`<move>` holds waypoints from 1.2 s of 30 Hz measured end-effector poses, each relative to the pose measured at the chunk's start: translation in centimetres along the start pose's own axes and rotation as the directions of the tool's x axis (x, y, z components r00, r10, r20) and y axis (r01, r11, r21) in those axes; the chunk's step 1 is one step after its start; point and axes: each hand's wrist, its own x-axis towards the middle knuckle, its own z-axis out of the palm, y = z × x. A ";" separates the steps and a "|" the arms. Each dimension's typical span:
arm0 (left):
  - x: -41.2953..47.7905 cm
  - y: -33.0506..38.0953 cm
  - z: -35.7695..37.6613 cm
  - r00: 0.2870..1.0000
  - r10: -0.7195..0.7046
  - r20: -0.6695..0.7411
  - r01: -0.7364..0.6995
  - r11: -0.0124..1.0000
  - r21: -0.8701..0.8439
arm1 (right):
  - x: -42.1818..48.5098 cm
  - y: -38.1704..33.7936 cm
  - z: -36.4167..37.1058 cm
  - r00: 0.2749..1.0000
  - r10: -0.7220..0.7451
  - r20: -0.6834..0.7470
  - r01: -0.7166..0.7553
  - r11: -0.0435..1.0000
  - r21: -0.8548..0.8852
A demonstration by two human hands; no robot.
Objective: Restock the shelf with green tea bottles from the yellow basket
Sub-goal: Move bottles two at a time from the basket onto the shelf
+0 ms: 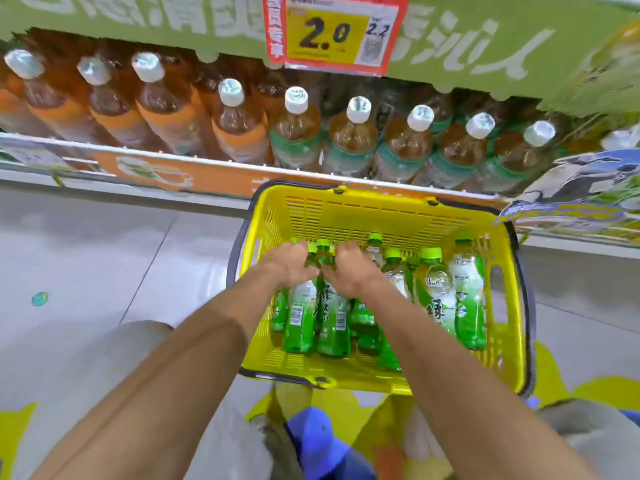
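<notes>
A yellow basket (381, 209) stands on the floor below the shelf and holds several green tea bottles with green caps. Both my hands reach into its left half. My left hand (289, 265) curls over the neck of one bottle (300, 320). Beside it, my right hand (349, 268) curls over the top of a neighbouring bottle (334, 323). More bottles (467, 289) stand upright at the basket's right side. The shelf (221, 161) above carries big tea bottles, those on the right with green labels (349, 143).
Orange-labelled bottles (239, 129) fill the shelf's left part. A red and yellow price tag (332, 29) hangs from the green shelf edge above. Grey tiled floor (104, 254) lies to the left. Yellow and blue packaging (318, 438) sits near my knees.
</notes>
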 end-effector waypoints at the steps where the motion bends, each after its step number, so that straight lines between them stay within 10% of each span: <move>1: 0.3 -0.1 0.5 1.000 -0.014 -0.016 0.013 0.999 -0.051 | 0.1 0.0 0.4 1.000 0.009 -0.007 -0.009 1.000 0.022; 13: -2.9 0.1 1.6 0.981 -0.177 -0.077 0.096 0.796 -0.597 | -2.5 0.1 -1.2 0.996 0.073 -0.053 -0.054 0.953 0.297; 36: -10.2 0.2 2.7 0.968 -0.200 -0.154 -0.021 0.545 -0.838 | -10.6 1.5 1.1 0.999 -0.017 -0.038 0.039 0.705 0.708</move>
